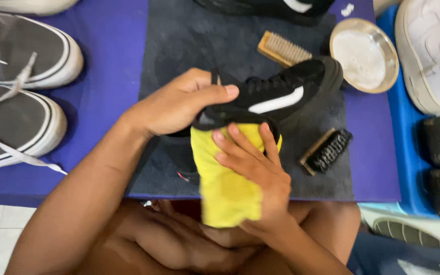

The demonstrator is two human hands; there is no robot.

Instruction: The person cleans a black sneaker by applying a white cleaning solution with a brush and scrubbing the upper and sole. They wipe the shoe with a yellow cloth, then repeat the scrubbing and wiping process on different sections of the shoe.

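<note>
Black sneaker [281, 91] with a white side stripe is held above a dark grey mat [194, 40], which is spread over a purple table cover [113, 61]; the toe points to the right and the heel is gripped on the left. Left of the mat, a pair of grey sneakers [21, 86] with white soles and loose white laces is laid on the purple cover. At the right edge, a white sneaker [434, 51] is seen on a blue surface. A yellow cloth [227, 188] is pressed against the underside of the black sneaker near its heel and hangs down toward the body. The left hand [179, 104] is clamped around the heel, thumb on top. The right hand [253, 168] is laid flat over the cloth, fingers spread and pressing it to the shoe. A round metal bowl [365, 53] of white foam is placed beyond the toe. A light-bristled wooden brush [283, 49] and a dark-bristled brush [327, 150] are left on the mat.
</note>
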